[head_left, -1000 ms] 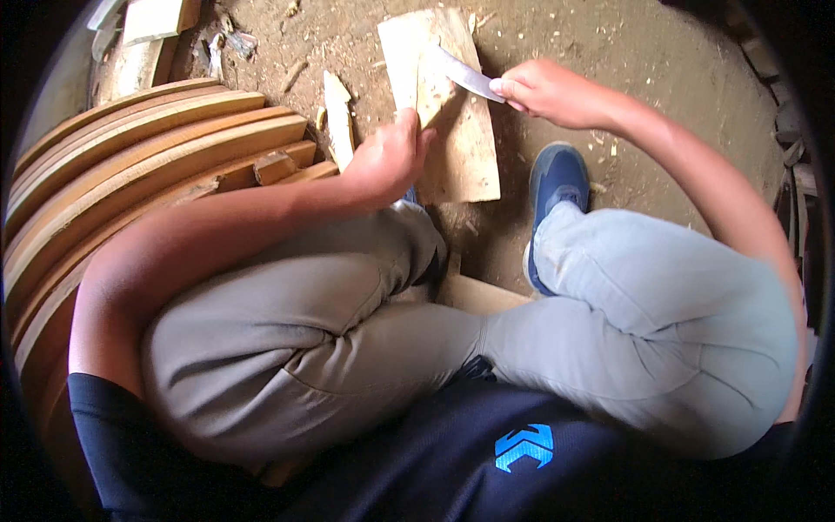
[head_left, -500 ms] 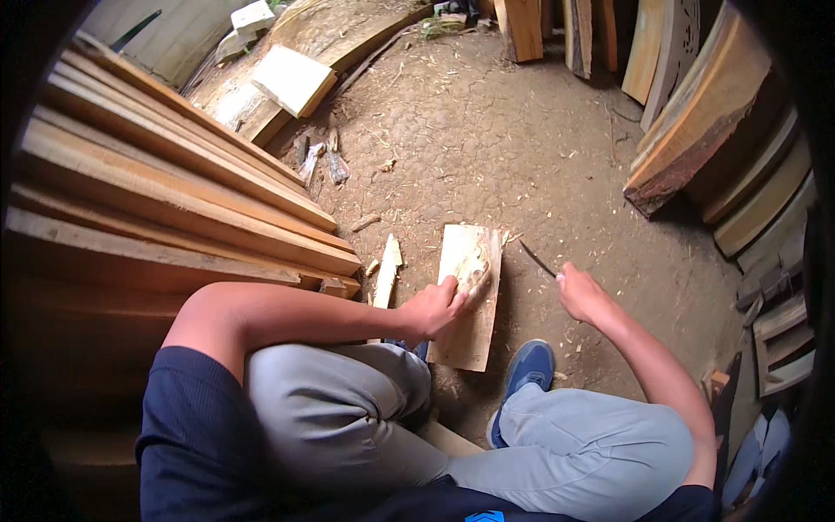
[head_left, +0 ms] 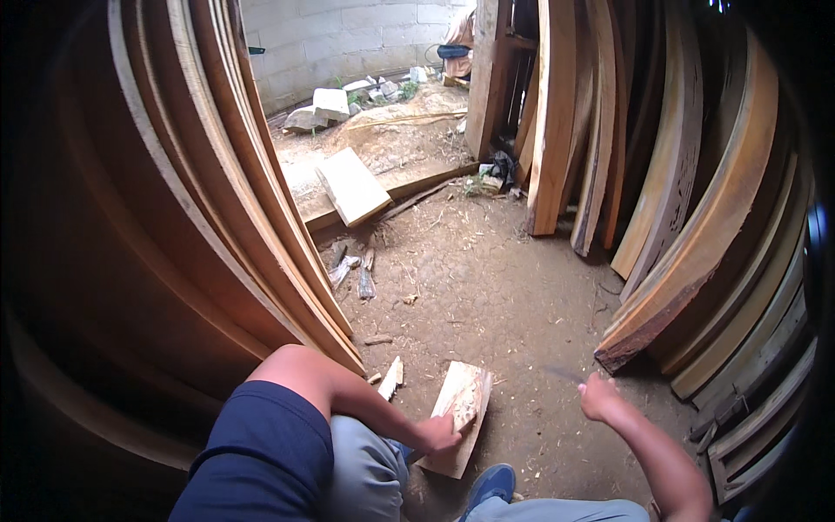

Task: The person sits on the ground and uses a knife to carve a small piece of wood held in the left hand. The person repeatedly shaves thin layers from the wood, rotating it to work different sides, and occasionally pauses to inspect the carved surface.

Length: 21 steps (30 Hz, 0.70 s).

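My left hand [head_left: 441, 433] is closed around the near end of a pale, roughly carved piece of wood [head_left: 468, 400]. That piece rests on a flat board [head_left: 454, 463] lying on the ground in front of me. Off to the right, my right hand [head_left: 597, 398] is wrapped around a knife, whose thin dark blade [head_left: 564, 374] points left toward the board and is smeared by motion. The handle is hidden in my fist. The blade is apart from the wood. A jagged pale wood offcut [head_left: 393, 379] lies left of the board.
Tall planks [head_left: 230, 174] lean close on my left, and more thick planks [head_left: 687, 235] stand along the right. A block of sawn wood [head_left: 352, 187] rests on a sill beam [head_left: 426, 179] ahead. Chips litter the dirt floor [head_left: 496, 287]. My blue shoe [head_left: 492, 487] is near the board.
The view has tipped up, so the board and both hands sit lower in the picture. My right hand with the knife has moved farther from the board. My left hand keeps its hold.
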Available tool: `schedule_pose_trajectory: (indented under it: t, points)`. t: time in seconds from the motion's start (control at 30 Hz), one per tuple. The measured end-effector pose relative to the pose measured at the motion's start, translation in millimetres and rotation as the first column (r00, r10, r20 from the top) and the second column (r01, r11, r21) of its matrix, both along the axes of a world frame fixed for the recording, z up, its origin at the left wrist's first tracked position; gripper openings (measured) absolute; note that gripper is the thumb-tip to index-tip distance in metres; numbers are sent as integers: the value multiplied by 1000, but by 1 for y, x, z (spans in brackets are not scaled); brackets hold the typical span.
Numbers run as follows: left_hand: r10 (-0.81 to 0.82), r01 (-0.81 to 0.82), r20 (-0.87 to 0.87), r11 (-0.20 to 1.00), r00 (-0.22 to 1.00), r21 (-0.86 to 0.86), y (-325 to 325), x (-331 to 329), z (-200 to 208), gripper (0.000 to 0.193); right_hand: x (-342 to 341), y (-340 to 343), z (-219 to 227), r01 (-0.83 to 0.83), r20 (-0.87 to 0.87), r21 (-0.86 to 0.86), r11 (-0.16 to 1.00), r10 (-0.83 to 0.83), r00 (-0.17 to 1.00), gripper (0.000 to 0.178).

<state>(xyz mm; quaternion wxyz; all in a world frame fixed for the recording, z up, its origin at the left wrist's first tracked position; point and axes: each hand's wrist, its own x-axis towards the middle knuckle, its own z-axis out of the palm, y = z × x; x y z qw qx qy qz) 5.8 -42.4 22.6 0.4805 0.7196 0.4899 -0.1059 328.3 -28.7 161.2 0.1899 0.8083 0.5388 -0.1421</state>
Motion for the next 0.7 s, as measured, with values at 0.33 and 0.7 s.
schedule_pose_trajectory:
  t: [0.33,0.7]
  points:
    - [51,-50,22,997,998,-54,-19,-7,-1,53,-62,3,-31,-101,-179,-106,989,81,980,48]
    - [-133,133,-6,991,991,-5,-18,-5,-17,53,3,8,-71,30,-235,-2,1000,-29,972,53]
